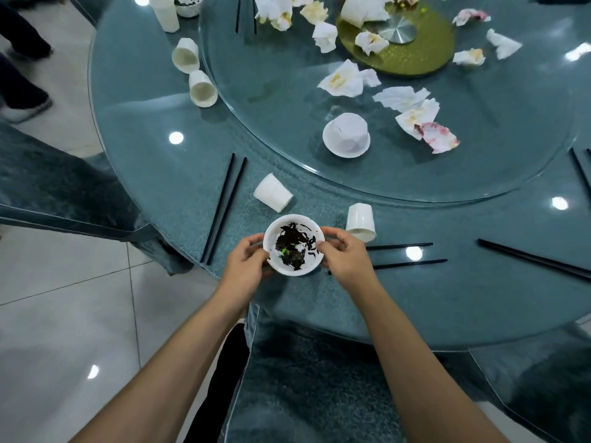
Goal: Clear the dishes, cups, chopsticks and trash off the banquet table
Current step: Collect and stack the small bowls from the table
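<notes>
White bowl (293, 245), smeared with dark scraps, sits at the near edge of the bench (415, 298); my left hand (244, 262) and right hand (343, 255) curl their fingers round its rim; a tipped cup (361, 222) lies just beside; black chopsticks (406, 254) rest nearby

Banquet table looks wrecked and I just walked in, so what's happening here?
A person is clearing it. Both hands, left hand and right hand, hold a white bowl with dark leftovers at the table's near edge. Tipped paper cups, black chopsticks and crumpled napkins lie on the table.
</notes>
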### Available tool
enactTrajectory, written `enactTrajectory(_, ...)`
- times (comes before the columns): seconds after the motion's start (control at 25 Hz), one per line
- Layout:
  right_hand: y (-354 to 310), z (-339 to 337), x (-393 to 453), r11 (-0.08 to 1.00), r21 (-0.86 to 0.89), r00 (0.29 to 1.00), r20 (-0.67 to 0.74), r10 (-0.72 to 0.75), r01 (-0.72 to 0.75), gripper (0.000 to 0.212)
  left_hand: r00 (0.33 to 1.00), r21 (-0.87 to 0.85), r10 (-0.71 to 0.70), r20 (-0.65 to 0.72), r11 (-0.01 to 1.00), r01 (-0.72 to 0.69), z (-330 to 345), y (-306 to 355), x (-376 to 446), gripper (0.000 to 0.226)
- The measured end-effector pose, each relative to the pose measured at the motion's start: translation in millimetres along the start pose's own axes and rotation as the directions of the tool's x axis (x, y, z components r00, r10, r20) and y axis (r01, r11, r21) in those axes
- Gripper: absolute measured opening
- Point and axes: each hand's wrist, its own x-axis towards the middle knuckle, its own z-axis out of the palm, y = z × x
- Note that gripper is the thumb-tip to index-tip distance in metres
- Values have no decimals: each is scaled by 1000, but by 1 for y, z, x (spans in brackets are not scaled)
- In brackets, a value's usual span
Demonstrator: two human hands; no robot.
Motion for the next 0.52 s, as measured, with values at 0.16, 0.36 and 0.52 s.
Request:
enactTrajectory(0.16,-2,0,10,1000,-2,1000,18,-11,11,27,1000,-36,5,-1,999,-5,1,3,12,31)
enactTrajectory(0.36,-8,-7,10,975,-190,991,-54,-124,112,29,1000,-83,-1,2,997,1,5,3,7,36)
enactTrajectory(0.52,-43,-15,32,903,-322,910,-207,-360,284,28,1000,-72,-5,18,997,7,3,4,6,41)
